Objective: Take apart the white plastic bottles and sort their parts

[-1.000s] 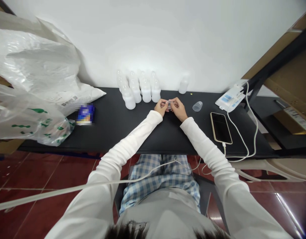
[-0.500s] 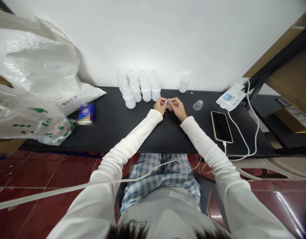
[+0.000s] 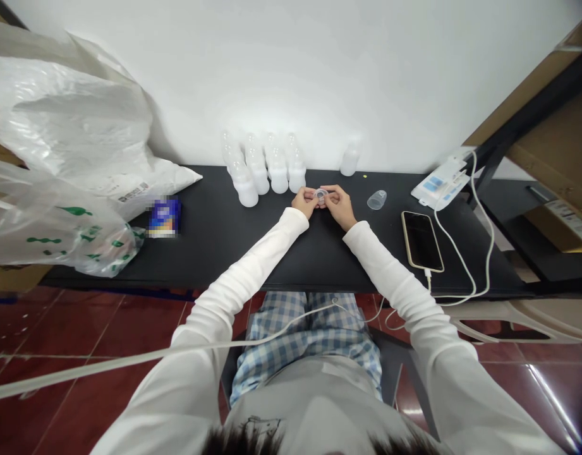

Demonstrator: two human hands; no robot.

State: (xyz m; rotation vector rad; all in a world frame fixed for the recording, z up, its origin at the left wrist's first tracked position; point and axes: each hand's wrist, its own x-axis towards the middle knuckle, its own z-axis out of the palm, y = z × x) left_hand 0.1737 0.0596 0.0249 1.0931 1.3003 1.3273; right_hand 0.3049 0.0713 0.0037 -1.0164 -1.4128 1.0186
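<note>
Over the middle of the black table (image 3: 215, 246), my left hand (image 3: 304, 202) and my right hand (image 3: 339, 203) meet, fingers pinched from both sides on a small clear plastic piece (image 3: 321, 195) that looks like a ring or cap. Just behind my hands, against the white wall, stands a cluster of several white plastic bottles (image 3: 262, 170). One more white bottle (image 3: 349, 160) stands alone to their right. A clear cap (image 3: 376, 200) lies on its side to the right of my right hand.
A phone (image 3: 422, 241) lies face up at the right, on a white cable running to a power strip (image 3: 438, 183). A blue packet (image 3: 162, 217) and large plastic bags (image 3: 58, 164) fill the left end. A shelf stands at the far right.
My hands have stayed in the same spot and turned the clear piece slightly between the fingers. Nothing else on the table has moved.
</note>
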